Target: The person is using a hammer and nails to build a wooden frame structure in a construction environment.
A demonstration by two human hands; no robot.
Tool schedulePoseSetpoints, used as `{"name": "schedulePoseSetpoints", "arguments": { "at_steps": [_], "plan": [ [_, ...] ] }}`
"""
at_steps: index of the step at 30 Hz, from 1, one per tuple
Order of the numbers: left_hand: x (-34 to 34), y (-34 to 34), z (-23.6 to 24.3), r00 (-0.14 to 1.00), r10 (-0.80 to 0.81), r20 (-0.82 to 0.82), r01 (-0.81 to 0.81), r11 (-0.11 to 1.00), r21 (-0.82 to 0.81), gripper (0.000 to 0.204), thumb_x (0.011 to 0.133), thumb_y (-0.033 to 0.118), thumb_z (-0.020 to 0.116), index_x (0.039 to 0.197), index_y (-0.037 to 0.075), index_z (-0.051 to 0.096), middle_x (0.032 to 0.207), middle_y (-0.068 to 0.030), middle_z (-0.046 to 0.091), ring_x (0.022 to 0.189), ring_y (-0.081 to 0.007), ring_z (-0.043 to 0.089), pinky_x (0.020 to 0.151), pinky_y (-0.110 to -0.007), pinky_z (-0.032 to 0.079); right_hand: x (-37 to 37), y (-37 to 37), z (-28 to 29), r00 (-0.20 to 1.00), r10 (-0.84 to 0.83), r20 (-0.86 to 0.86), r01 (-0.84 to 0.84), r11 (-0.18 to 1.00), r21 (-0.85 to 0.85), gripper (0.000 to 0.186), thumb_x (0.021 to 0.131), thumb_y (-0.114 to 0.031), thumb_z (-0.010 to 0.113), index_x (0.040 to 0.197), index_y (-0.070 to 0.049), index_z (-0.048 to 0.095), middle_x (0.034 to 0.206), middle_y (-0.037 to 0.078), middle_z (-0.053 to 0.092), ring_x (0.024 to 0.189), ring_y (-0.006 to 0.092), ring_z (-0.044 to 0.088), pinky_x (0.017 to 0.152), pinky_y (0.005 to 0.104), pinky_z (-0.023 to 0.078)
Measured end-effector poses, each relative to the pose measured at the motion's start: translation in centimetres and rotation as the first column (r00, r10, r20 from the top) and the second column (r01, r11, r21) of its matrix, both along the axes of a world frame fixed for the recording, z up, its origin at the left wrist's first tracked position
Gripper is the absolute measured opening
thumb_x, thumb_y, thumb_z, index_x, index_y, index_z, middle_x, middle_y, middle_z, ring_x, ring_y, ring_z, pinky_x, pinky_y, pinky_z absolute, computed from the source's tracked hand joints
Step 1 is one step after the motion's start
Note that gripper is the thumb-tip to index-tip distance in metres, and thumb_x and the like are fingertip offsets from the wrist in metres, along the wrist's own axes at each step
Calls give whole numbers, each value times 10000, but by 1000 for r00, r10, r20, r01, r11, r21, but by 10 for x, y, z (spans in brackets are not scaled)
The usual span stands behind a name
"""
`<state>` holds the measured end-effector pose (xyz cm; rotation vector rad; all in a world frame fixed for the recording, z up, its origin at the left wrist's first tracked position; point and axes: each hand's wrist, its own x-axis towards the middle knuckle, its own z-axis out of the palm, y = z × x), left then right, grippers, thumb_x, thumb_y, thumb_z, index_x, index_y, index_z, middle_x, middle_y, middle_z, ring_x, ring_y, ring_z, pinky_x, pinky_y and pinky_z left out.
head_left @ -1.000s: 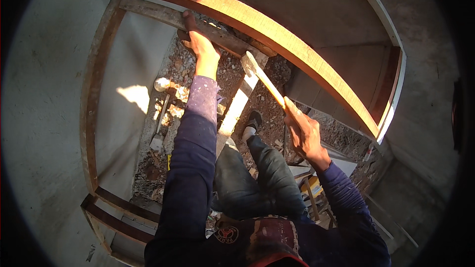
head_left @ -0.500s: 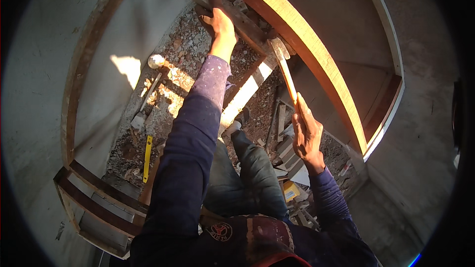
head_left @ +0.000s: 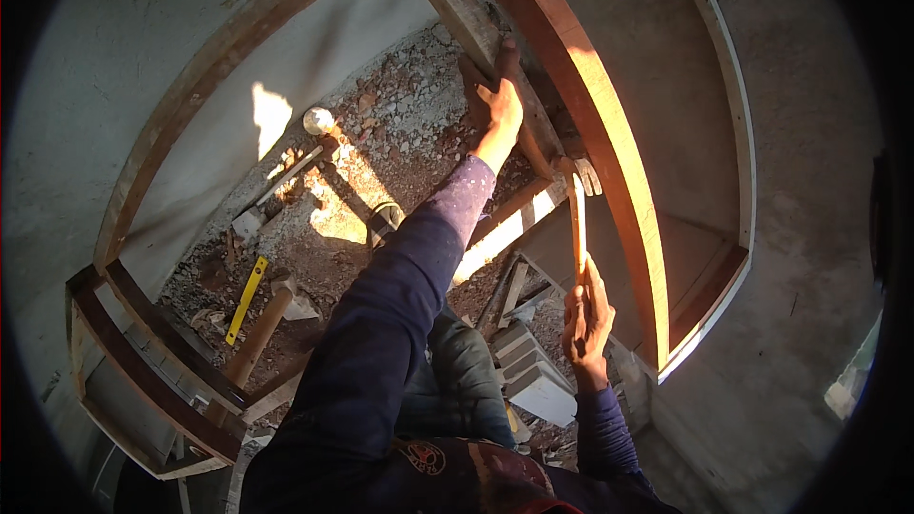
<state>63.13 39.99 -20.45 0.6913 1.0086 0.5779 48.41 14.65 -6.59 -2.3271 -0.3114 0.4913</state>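
Note:
My left hand point(head_left: 500, 105) is closed around a weathered wooden crosspiece point(head_left: 466, 14) that runs from the upper middle down to the right. In my right hand point(head_left: 588, 314) is a claw hammer point(head_left: 579, 228), gripped by its light wooden handle. The hammer's head is up by the crosspiece's lower end, beside a long reddish-brown wooden beam point(head_left: 609, 114). Whether the head touches the wood, I cannot tell. Below that joint, a sunlit length of timber point(head_left: 514, 228) slants down to the left.
A yellow spirit level point(head_left: 248, 300) lies on rubble-strewn ground point(head_left: 400, 86) at left, near a round timber point(head_left: 262, 338). A wooden frame point(head_left: 152, 381) stands lower left. Pale stacked blocks point(head_left: 533, 371) lie below my right hand. Grey walls point(head_left: 57, 133) rise on both sides.
The view has shifted, so the beams sit lower and further right. The hammer now points more nearly straight up in the picture. Both hands keep their holds. A shoe now shows left of my left forearm.

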Motion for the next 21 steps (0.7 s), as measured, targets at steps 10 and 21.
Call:
{"name": "schedulePoseSetpoints", "arguments": {
  "at_steps": [10, 21],
  "plan": [
    [-20, 4, 13, 986, -51, 158, 46, 998, 34, 743, 820, 518, 698, 1272, 10, 399, 1204, -163, 516, 1068, -286, 520, 941, -444, 418, 80, 161, 24, 916, 295, 272, -325, 943, 74, 440, 1026, -171, 451, 1438, -24, 407, 661, -40, 440, 559, 37, 385, 506, 201, 329],
    [-14, 6, 23, 982, -82, 169, 80, 997, 20, 753, 828, 505, 700, 1270, -14, 381, 1148, -176, 540, 998, -287, 560, 879, -451, 461, 134, 250, 13, 902, 354, 246, -368, 930, 13, 316, 989, -133, 500, 1279, -20, 558, 836, 201, 677, 736, 235, 690, 668, 321, 512]
  ]
}}
